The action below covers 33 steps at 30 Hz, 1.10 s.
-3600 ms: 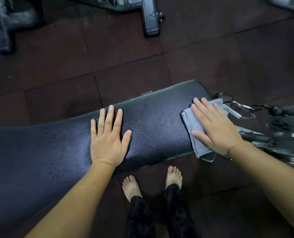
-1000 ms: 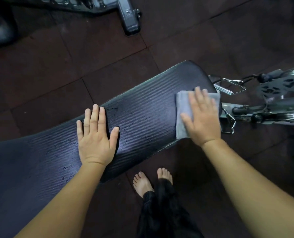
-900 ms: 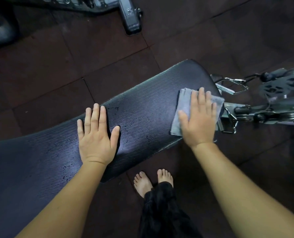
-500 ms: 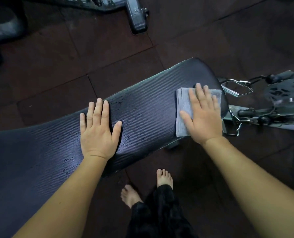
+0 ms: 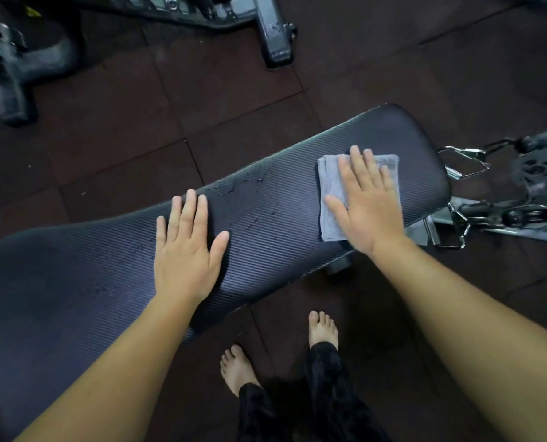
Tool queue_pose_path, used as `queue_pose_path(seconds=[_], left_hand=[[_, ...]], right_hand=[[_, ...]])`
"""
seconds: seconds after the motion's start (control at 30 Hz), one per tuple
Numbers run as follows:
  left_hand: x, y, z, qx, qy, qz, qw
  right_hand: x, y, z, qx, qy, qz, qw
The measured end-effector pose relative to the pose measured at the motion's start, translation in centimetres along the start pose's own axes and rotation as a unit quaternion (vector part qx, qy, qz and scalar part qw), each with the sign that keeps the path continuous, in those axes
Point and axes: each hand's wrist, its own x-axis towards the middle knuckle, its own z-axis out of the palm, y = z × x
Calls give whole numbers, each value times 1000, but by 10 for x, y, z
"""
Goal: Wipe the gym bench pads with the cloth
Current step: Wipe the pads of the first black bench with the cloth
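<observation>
Standing nearest the camera are two bare feet [image 5: 323, 330] below loose black patterned trousers [image 5: 329, 393], set on dark reddish-brown rubber floor tiles [image 5: 122, 122] just in front of the near edge of the long, black, ribbed, padded surface [image 5: 74, 266]. Both forearms reach forward over that edge.

The left hand [image 5: 186, 253] lies flat on the middle of the surface, fingers straight and close together, thumb spread to the side; it holds nothing and seems to brace the body. Further along, toward the right end, the right hand [image 5: 371, 205] presses its flat palm and straight fingers down on a grey folded terry cloth [image 5: 329, 177]. The cloth lies flat on the surface a little way in from the rounded right end and spans most of its width.

Between the two hands, toward the far edge, small glistening droplets [image 5: 243, 183] and wet streaks mark the ribbing. From this, the wiping looks partly done: the right end is being covered, the wet middle patch has yet to be passed over, and the long left stretch shows no clear sign either way. No other pad is in view.

Beyond the right end hang shiny steel snap hooks [image 5: 463, 161] on cable hardware. At the far side of the floor stands a grey metal machine foot [image 5: 277, 43].
</observation>
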Motion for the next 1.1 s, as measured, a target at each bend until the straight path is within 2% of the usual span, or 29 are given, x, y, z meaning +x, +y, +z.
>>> queue_pose_path(seconds=[0.07, 0.1, 0.2, 0.27, 0.33, 0.4, 0.47, 0.53, 0.6, 0.67, 0.73, 0.77, 0.8, 0.87, 0.97, 1.03, 1.1], left_hand=[[-9, -18, -1, 3, 2, -15, 1000], [-13, -27, -2, 4, 2, -20, 1000], [-23, -52, -5, 8, 5, -28, 1000], [-27, -66, -7, 20, 9, -26, 999], [-29, -77, -8, 27, 11, -22, 999], [-30, -85, -9, 26, 14, -26, 999], [-33, -89, -7, 25, 17, -29, 999], [-36, -91, -4, 21, 18, -31, 999], [-36, -90, -2, 14, 20, -34, 999], [-36, -90, 0, 13, 21, -36, 999], [-36, -90, 2, 15, 23, -36, 999], [-36, -90, 2, 16, 24, -35, 999], [-36, -90, 3, 16, 24, -33, 999], [-36, -90, 4, 15, 27, -31, 999], [-36, -90, 6, 19, 33, -28, 999], [-36, -91, 7, 22, 36, -25, 999], [-36, -91, 7, 22, 39, -24, 999]], right_hand=[[-9, -37, 5, -5, 10, 38, 999], [-19, -58, 8, -9, 7, 18, 1000], [-50, -100, 22, -19, -31, -131, 991], [-45, -87, 19, -19, -35, -207, 978], [-21, -60, 12, -21, -21, -182, 983], [10, -43, -1, -6, -15, -75, 997], [31, -56, -9, 5, 1, 19, 1000], [35, -100, -7, 3, 23, 49, 999], [21, -151, -1, 1, 8, -17, 1000], [-1, -180, 7, -16, -26, -134, 991], [-1, -165, 6, -27, -43, -224, 973], [8, -146, 4, -25, -41, -236, 971], [19, -125, 1, -21, -34, -219, 975], [40, -90, -10, -12, -33, -122, 992], [53, -110, -12, -12, -15, -15, 1000], [48, -161, -8, -5, -13, -37, 999], [36, -205, -2, -9, -36, -131, 991]])
